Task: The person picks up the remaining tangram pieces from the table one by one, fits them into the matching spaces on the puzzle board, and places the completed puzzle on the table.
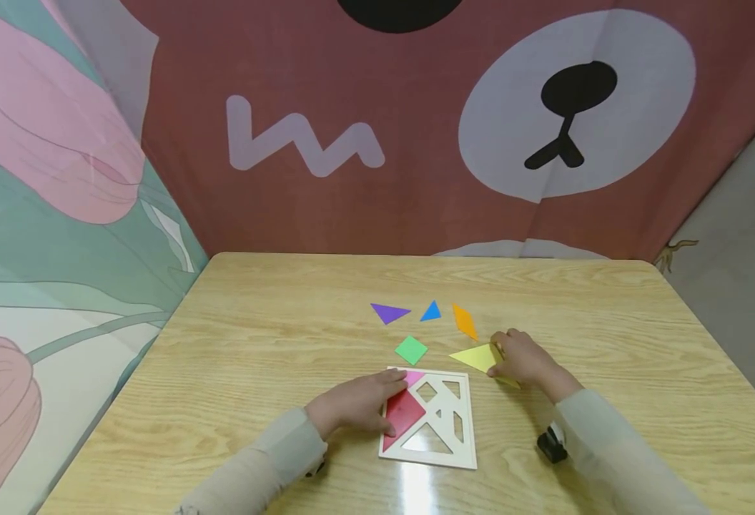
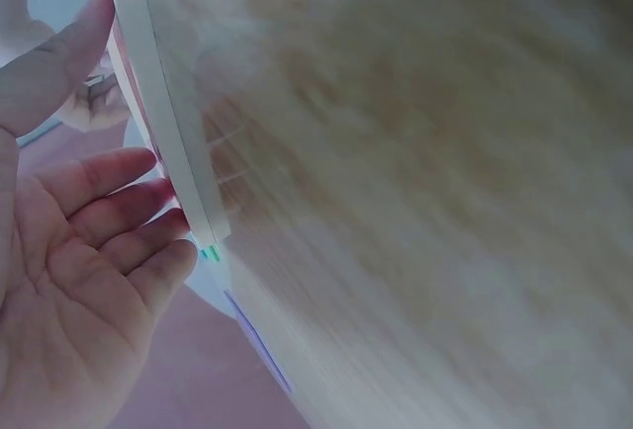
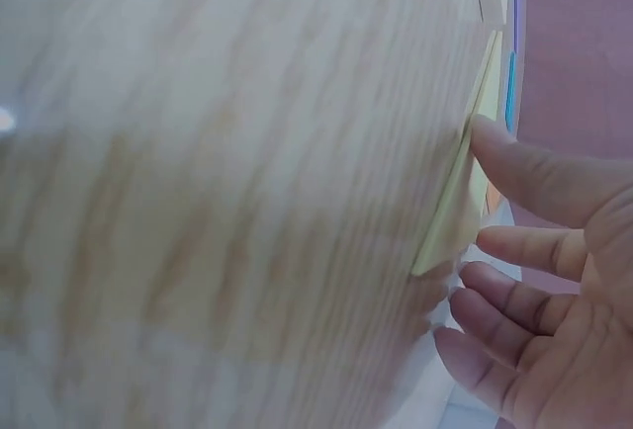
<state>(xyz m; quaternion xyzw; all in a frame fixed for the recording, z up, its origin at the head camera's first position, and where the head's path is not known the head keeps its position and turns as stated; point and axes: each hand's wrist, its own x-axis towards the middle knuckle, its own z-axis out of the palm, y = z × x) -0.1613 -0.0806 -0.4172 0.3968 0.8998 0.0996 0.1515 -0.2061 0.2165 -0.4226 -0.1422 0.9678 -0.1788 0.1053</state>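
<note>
A white square puzzle board [image 1: 471, 447] with cut-out shapes lies flat on the table. A red triangle [image 1: 406, 411] and a smaller pink piece [image 1: 415, 375] sit in its left side. My left hand [image 1: 358, 403] rests on the board's left edge, fingers extended over these pieces and partly hiding them. To the right of the board, my right hand [image 1: 524, 357] pinches a yellow triangle [image 1: 474, 356] between thumb and fingers. In the right wrist view the yellow triangle [image 3: 455, 207] lies close to the tabletop, with the thumb at one edge and fingertips at another.
Beyond the board lie a green square [image 1: 411, 350], a purple triangle [image 1: 390, 313], a blue triangle [image 1: 432, 312] and an orange parallelogram [image 1: 464, 322]. The wooden table [image 1: 255, 322] ends at a printed cloth [image 1: 326, 214] hanging behind it.
</note>
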